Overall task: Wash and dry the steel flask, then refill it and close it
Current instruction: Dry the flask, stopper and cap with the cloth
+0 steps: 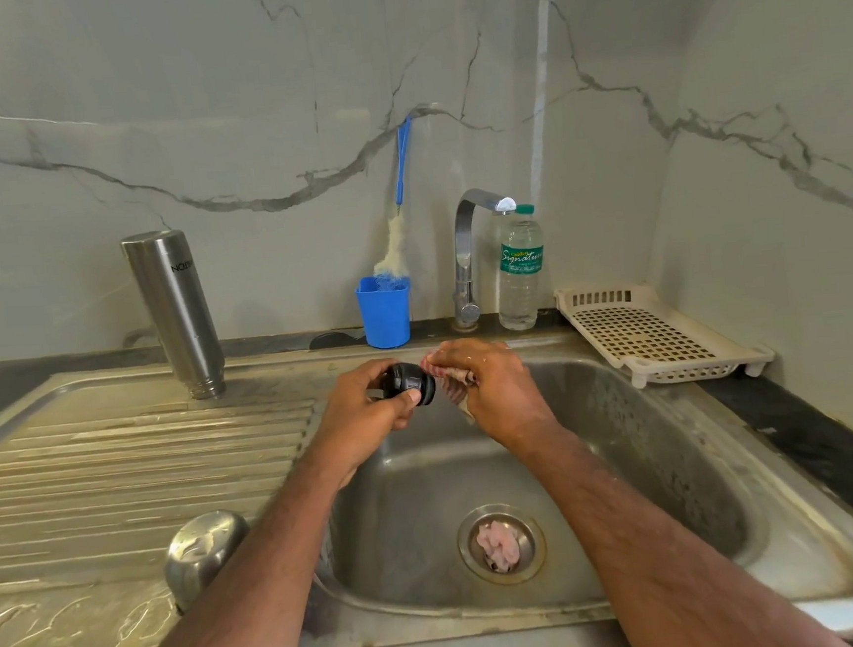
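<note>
Over the sink [632,460], the left hand [370,410] grips the black stopper [409,384] while the right hand [492,389] pinches a cloth [450,380] against it; turning the stopper should dry its grooves. The steel flask [175,309] drains upside-down on the table [118,479], its cap [204,549] near the left forearm, easily knocked

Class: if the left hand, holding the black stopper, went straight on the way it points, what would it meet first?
Probably the cloth held in the right hand; the left hand points its black stopper that way, though depth is unclear.
</note>
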`<state>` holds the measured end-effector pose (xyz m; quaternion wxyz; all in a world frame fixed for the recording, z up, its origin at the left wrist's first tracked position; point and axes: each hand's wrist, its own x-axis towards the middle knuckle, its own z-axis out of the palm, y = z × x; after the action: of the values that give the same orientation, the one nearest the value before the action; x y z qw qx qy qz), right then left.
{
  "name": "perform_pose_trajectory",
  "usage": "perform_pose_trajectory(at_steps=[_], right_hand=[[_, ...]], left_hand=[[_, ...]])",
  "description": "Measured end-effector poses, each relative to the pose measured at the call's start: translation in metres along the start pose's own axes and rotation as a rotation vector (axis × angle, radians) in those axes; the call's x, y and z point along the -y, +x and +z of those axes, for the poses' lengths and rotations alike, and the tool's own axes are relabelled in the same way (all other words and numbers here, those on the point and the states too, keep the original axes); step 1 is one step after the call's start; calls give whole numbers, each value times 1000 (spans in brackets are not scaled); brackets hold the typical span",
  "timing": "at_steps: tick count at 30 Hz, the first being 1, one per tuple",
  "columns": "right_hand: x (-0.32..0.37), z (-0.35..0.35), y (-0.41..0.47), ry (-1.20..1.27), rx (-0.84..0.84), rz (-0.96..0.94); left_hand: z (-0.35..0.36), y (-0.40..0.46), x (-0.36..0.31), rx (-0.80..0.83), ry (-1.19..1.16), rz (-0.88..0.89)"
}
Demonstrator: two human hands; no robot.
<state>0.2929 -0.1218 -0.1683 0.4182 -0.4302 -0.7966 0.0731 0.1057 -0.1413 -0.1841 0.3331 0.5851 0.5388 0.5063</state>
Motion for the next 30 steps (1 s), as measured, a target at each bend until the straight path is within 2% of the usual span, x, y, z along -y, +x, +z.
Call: perform_pose_trajectory(at_steps=[5,8,11,15,20,25,28,30], right_hand=[[2,1,0,14,124,-58],[6,0,-1,126,154,-11],[9,-3,-2,166,168,72],[7,-8,-2,157,83,169],[-1,-11,-2,240,74,285],[-2,-10,0,284,88,329],[-1,-4,-1,202,256,334],[0,1,-1,181,249,328]], left_hand=[[0,0,1,-7,170,39],[-5,3,5,-51,144,24],[-8,2,6,-22,123,19],[-4,-4,2,127,17,49],[-4,-9,-4,256,-112,43],[-3,-12,-10,218,-211,51],[0,-10,-17,155,-454,69],[4,-8,-19,91,-585,55]])
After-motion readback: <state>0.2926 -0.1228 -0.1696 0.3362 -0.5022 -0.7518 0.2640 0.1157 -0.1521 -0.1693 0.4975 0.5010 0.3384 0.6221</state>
